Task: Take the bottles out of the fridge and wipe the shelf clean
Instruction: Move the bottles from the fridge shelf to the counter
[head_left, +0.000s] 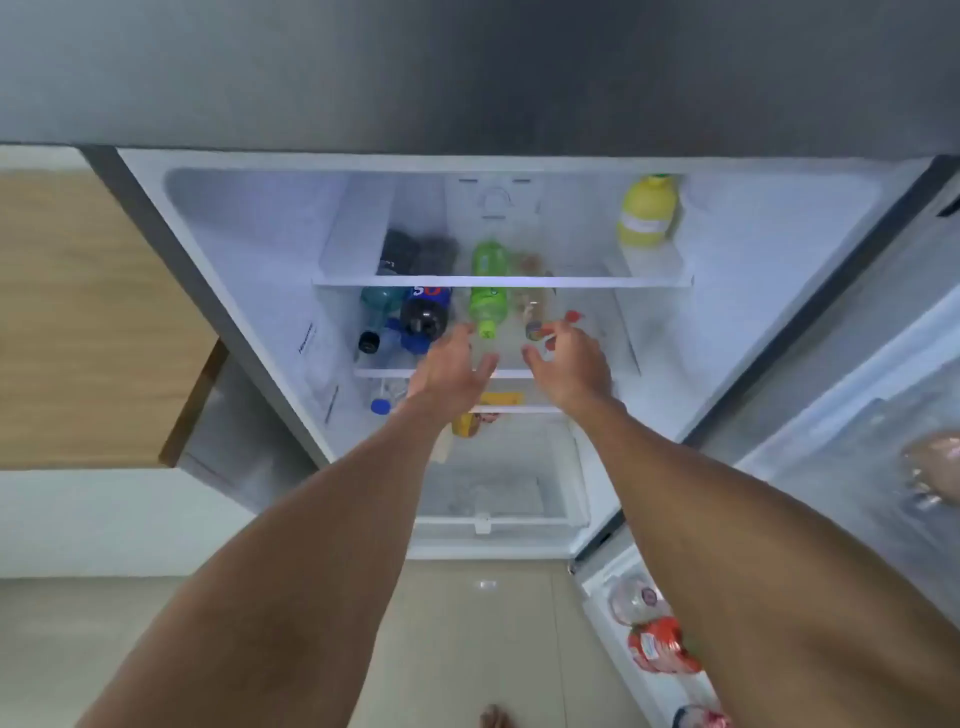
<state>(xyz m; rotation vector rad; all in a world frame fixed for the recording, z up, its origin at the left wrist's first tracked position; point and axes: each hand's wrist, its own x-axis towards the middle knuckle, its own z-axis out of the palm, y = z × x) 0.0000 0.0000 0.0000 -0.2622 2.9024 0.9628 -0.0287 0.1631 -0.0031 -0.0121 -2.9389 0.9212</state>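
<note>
- The bottles lie on their sides on the middle glass shelf (395, 372) of the open fridge (234, 291), caps toward me: a green bottle (488, 306) at centre, a dark cola bottle (426, 312) at its 9 o'clock, a teal bottle (376, 312) further that way, and a clear bottle (535, 312) at the green one's 3 o'clock.
- My left hand (454, 364) sits just at 7 o'clock of the green bottle's cap, fingers spread wide, gripping nothing.
- My right hand (569, 358) is at 5 o'clock of the clear bottle, fingers loosely curled and apart, also empty; fingertips look near the cap, though I cannot tell if they touch.
- A yellow bottle (647, 213) stands on the top shelf at 1 o'clock.
- A blue-capped bottle (382, 404) lies on the shelf below at 8 o'clock.
- The door rack (613, 587) at 4 o'clock holds a red-labelled bottle (657, 647).
</note>
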